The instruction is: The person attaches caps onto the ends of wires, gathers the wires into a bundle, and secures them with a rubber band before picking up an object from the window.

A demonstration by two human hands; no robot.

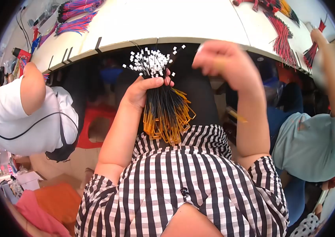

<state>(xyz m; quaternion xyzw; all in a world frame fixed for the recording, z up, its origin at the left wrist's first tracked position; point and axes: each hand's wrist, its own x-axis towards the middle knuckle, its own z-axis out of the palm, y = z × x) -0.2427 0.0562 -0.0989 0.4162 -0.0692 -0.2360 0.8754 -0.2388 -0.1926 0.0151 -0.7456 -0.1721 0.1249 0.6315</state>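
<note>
My left hand [143, 89] is closed around a bundle of thin black wires [160, 98] above my lap. White plug connectors [151, 61] fan out at the bundle's top, and orange-yellow looped ends [167, 120] hang below my fist. To the right, my right hand [224, 63] is raised near the table edge, smeared by motion. Its fingers look curled together, and what they hold, if anything, is too blurred to name. A blurred yellow strip [237, 115] shows beside my right forearm; whether it joins anything in that hand is unclear.
A white table [167, 23] runs across in front, with dark strips along its edge. Bundles of red, blue and purple wires [78, 17] lie at its left, red-black bundles [280, 35] at its right. Co-workers sit on both sides; a red stool [94, 126] stands left.
</note>
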